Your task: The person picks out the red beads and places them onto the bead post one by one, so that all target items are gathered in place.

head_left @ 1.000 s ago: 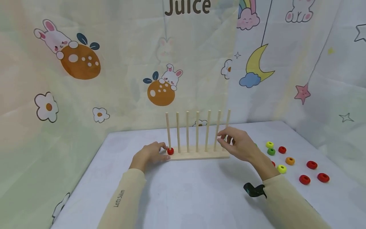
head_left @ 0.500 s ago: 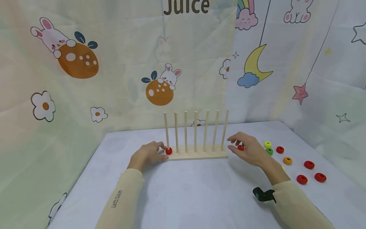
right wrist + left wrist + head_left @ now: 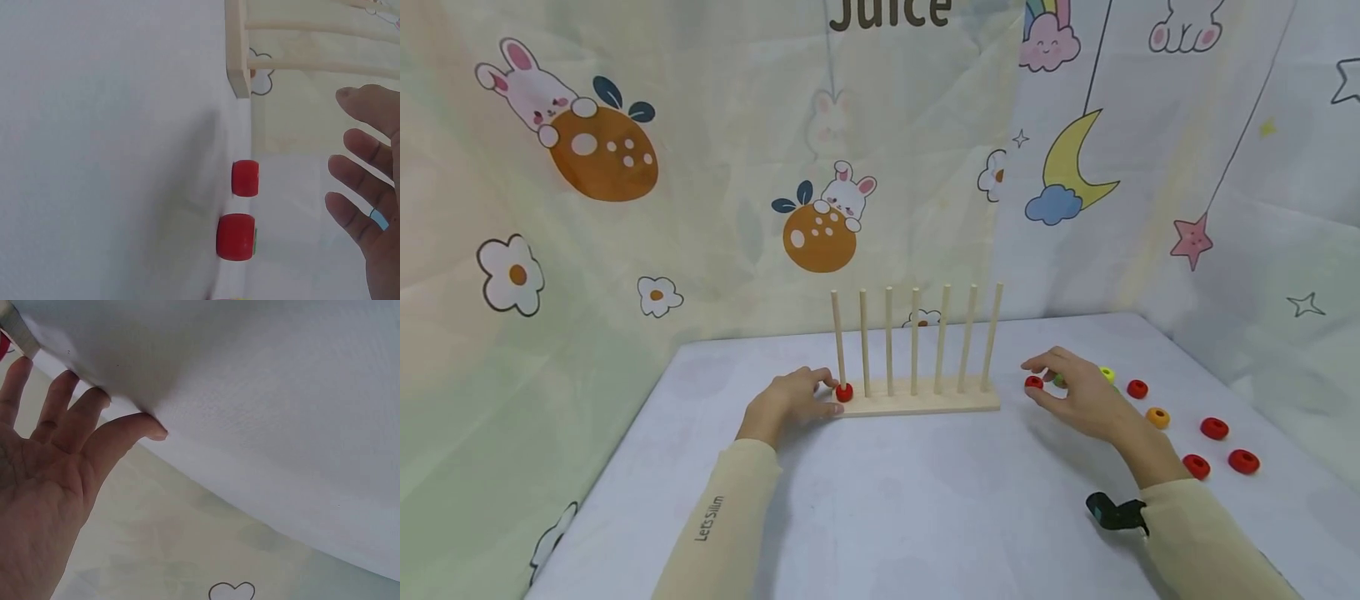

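Head view, red bead (image 3: 1034,382): on the surface (image 3: 887,500), at the fingertips of the right hand (image 3: 1086,396), the nearer one, and right of the peg rack (image 3: 917,406), which runs lengthwise left to right.
Left wrist view, left hand (image 3: 39,475): fingers loosely bent, touching the rack's end.
Right wrist view, right hand: fingers spread, holding nothing.

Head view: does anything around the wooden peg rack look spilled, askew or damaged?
Nothing clearly stands out. The wooden peg rack sits flat on the table, one red bead at the foot of its leftmost peg. That peg and the rightmost peg lean outward slightly, possibly lens distortion. The loose beads at right show no visible damage.
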The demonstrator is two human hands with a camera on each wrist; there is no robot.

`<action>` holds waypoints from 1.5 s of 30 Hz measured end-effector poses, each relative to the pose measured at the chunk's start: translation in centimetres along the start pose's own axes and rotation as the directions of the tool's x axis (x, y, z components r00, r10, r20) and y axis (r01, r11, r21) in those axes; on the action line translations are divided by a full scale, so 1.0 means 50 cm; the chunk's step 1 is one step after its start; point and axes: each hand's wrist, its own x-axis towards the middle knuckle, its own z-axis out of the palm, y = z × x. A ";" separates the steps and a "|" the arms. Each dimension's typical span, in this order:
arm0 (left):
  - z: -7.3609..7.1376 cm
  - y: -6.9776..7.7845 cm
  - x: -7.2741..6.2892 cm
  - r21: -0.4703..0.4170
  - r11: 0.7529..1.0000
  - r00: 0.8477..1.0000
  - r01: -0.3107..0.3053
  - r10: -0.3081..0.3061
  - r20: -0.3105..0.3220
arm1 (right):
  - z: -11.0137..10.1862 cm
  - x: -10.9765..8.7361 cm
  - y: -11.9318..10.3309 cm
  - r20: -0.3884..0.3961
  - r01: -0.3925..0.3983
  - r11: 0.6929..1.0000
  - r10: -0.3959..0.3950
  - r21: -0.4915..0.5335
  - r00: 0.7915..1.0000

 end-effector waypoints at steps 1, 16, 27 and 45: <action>0.000 0.000 0.001 -0.002 1.000 1.000 0.001 -0.001 0.000 | -0.001 -0.002 0.003 0.007 -0.015 1.000 0.015 -0.002 1.000; 0.002 -0.001 0.000 -0.010 1.000 1.000 -0.001 0.001 -0.012 | -0.017 -0.045 0.026 0.035 -0.031 0.999 0.031 -0.015 0.999; 0.007 -0.004 -0.007 -0.004 1.000 1.000 0.005 -0.005 -0.027 | -0.014 -0.069 0.053 0.148 -0.154 0.988 0.155 -0.022 0.977; 0.002 -0.007 0.011 -0.003 1.000 1.000 0.001 -0.002 -0.027 | -0.022 -0.054 0.060 0.322 -0.262 0.965 0.256 -0.026 0.911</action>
